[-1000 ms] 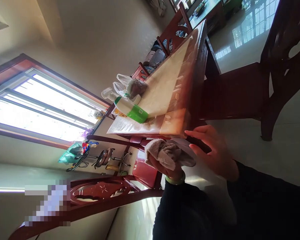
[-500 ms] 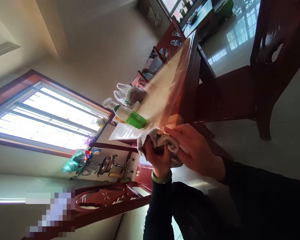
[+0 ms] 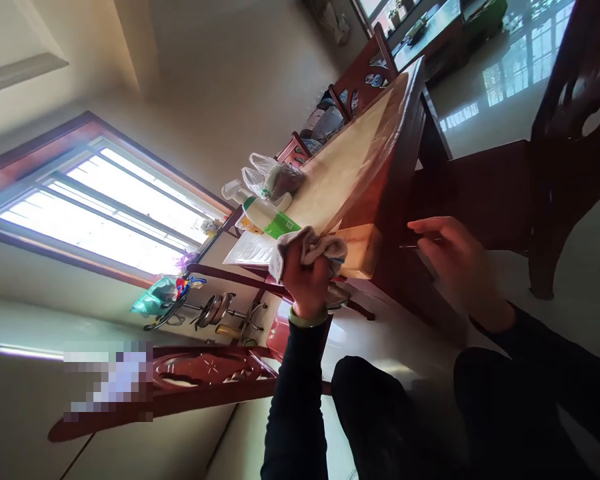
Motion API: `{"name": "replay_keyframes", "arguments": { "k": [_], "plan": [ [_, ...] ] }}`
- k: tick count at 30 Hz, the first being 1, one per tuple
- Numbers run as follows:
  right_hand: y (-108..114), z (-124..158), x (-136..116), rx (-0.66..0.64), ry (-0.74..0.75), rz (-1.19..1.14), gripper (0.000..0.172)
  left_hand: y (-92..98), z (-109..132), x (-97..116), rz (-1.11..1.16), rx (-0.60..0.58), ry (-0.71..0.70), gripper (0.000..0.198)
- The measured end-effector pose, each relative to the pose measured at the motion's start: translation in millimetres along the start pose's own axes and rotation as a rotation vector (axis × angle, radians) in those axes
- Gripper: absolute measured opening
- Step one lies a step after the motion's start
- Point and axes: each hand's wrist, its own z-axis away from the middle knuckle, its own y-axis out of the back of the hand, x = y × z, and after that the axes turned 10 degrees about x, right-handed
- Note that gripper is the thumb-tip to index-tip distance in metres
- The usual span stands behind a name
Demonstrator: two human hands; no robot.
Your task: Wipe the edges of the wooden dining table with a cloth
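The view is tilted sideways. My left hand [image 3: 307,283], with a green bangle at the wrist, is wrapped round a bunched grey cloth [image 3: 323,248] near the table's corner. Off to the right, away from the cloth, my right hand [image 3: 450,263] hangs in the air with its fingers partly bent and apart, holding nothing. A wooden block [image 3: 361,250] sits at the table's near corner, just right of the cloth. Behind the cloth is a white and green bottle [image 3: 270,217], its lower end hidden by the cloth.
The long table [image 3: 347,157] has a clear cover. Plastic bags [image 3: 275,177] rest on it behind the bottle. A dark wooden chair [image 3: 475,190] stands at the right, another chair [image 3: 210,370] at the lower left. A teal bag [image 3: 155,298] is near the window.
My right hand has let go of the cloth and moved right. My left hand has kept the cloth. More of the wooden block shows, and the view has shifted.
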Motion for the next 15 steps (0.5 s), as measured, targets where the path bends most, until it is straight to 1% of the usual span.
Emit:
{"name": "replay_keyframes", "arguments": {
  "k": [2,3,5,7,8,9,10,11,12,13,14,15],
  "plan": [
    [6.1,-3.0,0.8,0.058,-0.056,0.029,0.021,2.4,5.8,1.9,0.066,-0.076,0.086,0.022],
    [8.4,-4.3,-1.0,0.075,-0.062,0.04,0.02,3.6,10.6,3.0,0.108,-0.11,0.13,0.018],
    [11.4,-8.3,-8.4,0.094,-0.048,0.052,0.018,5.7,21.8,4.5,0.184,-0.167,0.193,0.017],
    [10.5,-17.7,-20.0,0.095,0.012,0.047,0.017,6.7,32.3,5.2,0.218,-0.213,0.192,0.021],
    [7.2,-25.7,-26.9,0.071,0.059,0.033,0.019,6.8,36.4,5.3,0.22,-0.23,0.166,0.025],
    [0.6,-36.4,-34.2,0.021,0.111,0.016,0.022,6.8,39.5,5.4,0.222,-0.242,0.13,0.028],
    [-10.3,-49.7,-41.7,-0.064,0.164,0.002,0.028,6.5,41.7,5.4,0.224,-0.254,0.088,0.031],
    [-26.4,-65.0,-49.2,-0.183,0.214,-0.007,0.037,6.0,43.2,5.3,0.228,-0.266,0.047,0.033],
    [-48.1,-81.5,-56.7,-0.32,0.256,-0.006,0.049,5.4,44.4,5.0,0.232,-0.272,0.013,0.034],
    [-75.3,-97.9,-64.1,-0.462,0.287,0.012,0.061,4.5,45.7,4.4,0.236,-0.279,-0.013,0.035],
    [-107.0,-113.1,-71.4,-0.599,0.306,0.039,0.077,3.3,47.7,3.5,0.235,-0.29,-0.027,0.036],
    [-141.4,-126.2,-78.5,-0.685,0.319,0.072,0.091,1.8,50.6,2.2,0.227,-0.302,-0.027,0.037]
  ]
}}
